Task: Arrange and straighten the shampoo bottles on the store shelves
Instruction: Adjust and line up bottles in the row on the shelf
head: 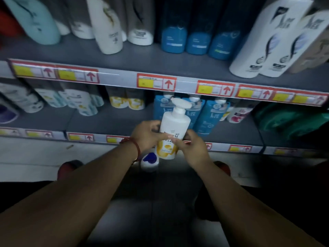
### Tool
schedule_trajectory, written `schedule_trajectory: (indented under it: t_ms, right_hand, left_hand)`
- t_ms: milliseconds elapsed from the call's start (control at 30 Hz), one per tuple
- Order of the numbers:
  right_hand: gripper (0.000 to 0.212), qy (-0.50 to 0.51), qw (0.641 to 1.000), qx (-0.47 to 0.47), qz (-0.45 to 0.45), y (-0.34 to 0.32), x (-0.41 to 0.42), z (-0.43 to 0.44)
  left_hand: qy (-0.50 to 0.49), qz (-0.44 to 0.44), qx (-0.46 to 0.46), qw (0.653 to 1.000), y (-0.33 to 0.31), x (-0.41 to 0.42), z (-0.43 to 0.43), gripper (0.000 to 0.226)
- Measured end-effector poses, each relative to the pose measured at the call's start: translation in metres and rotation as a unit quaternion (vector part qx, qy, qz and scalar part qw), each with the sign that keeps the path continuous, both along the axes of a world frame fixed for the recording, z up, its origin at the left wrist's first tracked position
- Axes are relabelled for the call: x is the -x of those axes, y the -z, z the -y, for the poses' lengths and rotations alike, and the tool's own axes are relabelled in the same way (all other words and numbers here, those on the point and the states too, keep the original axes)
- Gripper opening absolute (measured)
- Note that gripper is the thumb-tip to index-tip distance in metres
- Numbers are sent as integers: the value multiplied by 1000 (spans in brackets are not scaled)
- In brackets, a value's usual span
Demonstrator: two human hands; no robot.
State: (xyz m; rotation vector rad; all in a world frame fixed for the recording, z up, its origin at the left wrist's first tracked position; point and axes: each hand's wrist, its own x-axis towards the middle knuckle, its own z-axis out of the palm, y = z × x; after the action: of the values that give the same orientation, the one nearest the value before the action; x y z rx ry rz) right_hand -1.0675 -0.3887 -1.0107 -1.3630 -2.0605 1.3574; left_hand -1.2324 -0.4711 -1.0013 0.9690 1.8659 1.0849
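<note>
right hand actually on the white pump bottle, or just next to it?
Touching. The head view shows the right hand with its fingers curled across the label of the white pump bottle. The left hand grips the opposite side.

Both your arms stretch forward; your left hand (145,134) and right hand (192,143) clasp the pump bottle (175,122) from opposite sides.

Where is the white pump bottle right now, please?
Head view, centre: the white pump bottle is held by the left hand and right hand, in front of the blue pouches on the lower shelf.
</note>
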Motion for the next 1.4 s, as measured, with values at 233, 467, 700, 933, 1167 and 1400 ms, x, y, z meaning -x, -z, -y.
schedule_trajectory:
  t_ms: [233, 467, 700, 933, 1167, 1400]
  right_hand:
    - [47, -44, 997, -39, 40, 1, 74, 27]
    - [44, -77, 992, -63, 73, 4, 124, 27]
    - [42, -122, 990, -30, 70, 9, 183, 13]
    - [39, -85, 994, -67, 34, 15, 246, 1]
    - [33, 53, 976, 164, -134, 42, 272, 26]
    - [43, 150, 914, 337, -169, 65, 269, 23]
  left_hand:
    - [-46, -30, -42, 998, 18, 66, 37, 45]
    - [-62, -11, -55, 997, 35, 113, 45, 46]
    - [-80, 14, -63, 995, 46, 167, 44, 31]
    - [-117, -49, -119, 985, 56, 214, 29, 49]
    - [-152, 11, -132, 979, 83, 228, 28, 55]
    - [-253, 62, -75, 962, 131, 208, 31, 33]
